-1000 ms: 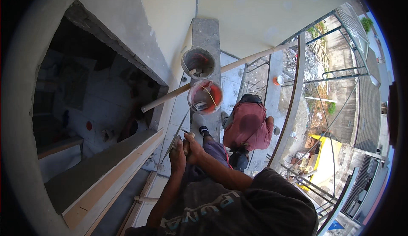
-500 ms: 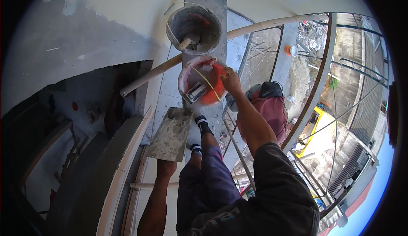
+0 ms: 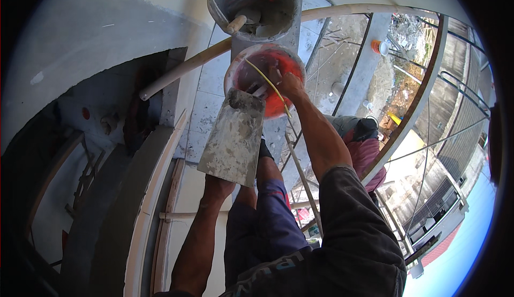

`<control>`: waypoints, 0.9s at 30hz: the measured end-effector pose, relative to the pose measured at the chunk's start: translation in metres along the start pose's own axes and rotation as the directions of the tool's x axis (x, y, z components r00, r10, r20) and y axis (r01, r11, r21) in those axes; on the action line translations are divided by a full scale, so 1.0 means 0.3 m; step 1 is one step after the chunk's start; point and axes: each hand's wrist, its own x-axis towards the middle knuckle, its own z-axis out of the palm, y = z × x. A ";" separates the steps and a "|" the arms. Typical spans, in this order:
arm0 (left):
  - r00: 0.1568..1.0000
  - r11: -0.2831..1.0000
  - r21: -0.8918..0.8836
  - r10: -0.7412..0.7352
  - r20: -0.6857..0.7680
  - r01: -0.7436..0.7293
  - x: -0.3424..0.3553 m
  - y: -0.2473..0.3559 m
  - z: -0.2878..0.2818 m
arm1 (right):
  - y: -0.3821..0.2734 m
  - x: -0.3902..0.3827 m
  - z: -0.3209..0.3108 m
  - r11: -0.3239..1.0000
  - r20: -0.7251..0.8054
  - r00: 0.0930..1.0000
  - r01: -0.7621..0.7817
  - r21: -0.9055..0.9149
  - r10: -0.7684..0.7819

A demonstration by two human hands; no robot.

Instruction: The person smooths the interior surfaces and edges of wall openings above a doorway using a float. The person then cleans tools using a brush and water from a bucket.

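Observation:
My left hand (image 3: 217,187) is wrapped under a plasterer's hawk (image 3: 230,136), a flat grey rectangular board smeared with mortar, and its fingers are hidden below. The board's far edge overlaps the near rim of a red bucket (image 3: 235,72) with a yellow handle and dried mortar on its wall. Inside that bucket is my right hand (image 3: 292,85), its fingers down near the water and a tool (image 3: 259,90) that is partly covered by the board. Whether those fingers grip anything is unclear. Beyond stands a mortar-coated bucket (image 3: 286,16) holding a wooden-handled tool (image 3: 236,24).
My feet are on a narrow scaffold plank (image 3: 276,136). Bamboo poles (image 3: 187,69) cross beside it. Down to the right, a person in maroon (image 3: 367,155) is beneath scaffold rails (image 3: 417,104). A partly plastered wall (image 3: 107,29) rises at the left.
My right hand has gone from the red bucket's rim down into it. The hawk has moved forward and right, over the bucket's near rim. The whole view has shifted.

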 end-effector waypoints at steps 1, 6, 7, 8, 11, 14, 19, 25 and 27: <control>1.000 0.999 -0.024 0.023 -0.015 -0.024 0.034 0.015 -0.002 | 0.065 -0.027 0.006 0.992 -0.061 0.995 -0.072 0.108 0.079; 0.966 0.979 0.082 0.197 -0.166 -0.186 0.159 -0.026 -0.004 | 0.061 -0.430 -0.076 0.861 -0.158 0.974 -0.062 0.505 0.163; 0.983 0.995 -0.051 0.074 -0.168 -0.084 0.188 -0.014 0.022 | 0.058 -0.542 -0.119 0.839 -0.152 0.973 -0.067 0.539 0.175; 0.986 0.985 -0.171 -0.052 -0.155 0.025 0.210 -0.019 0.025 | 0.028 -0.649 -0.161 0.813 -0.145 0.974 -0.061 0.579 0.176; 0.974 0.992 -0.094 0.060 -0.219 -0.083 0.270 -0.049 0.068 | -0.025 -0.907 -0.191 0.741 -0.165 0.972 -0.016 0.671 0.170; 0.969 0.997 -0.018 0.073 -0.234 -0.079 0.307 -0.062 0.097 | -0.113 -1.053 -0.203 0.715 -0.090 0.979 -0.069 0.695 0.182; 0.945 0.976 0.130 0.204 -0.257 -0.176 0.336 -0.094 0.121 | -0.163 -1.090 -0.141 0.737 -0.185 0.979 0.063 0.672 0.085; 0.979 0.967 -0.255 -0.031 -0.203 -0.022 0.297 -0.077 0.086 | -0.176 -0.917 -0.074 0.723 -0.027 0.985 -0.106 0.683 0.170; 0.986 0.962 -0.272 -0.055 -0.154 0.011 0.278 -0.095 0.075 | -0.171 -0.829 -0.009 0.726 -0.061 0.984 -0.083 0.682 0.170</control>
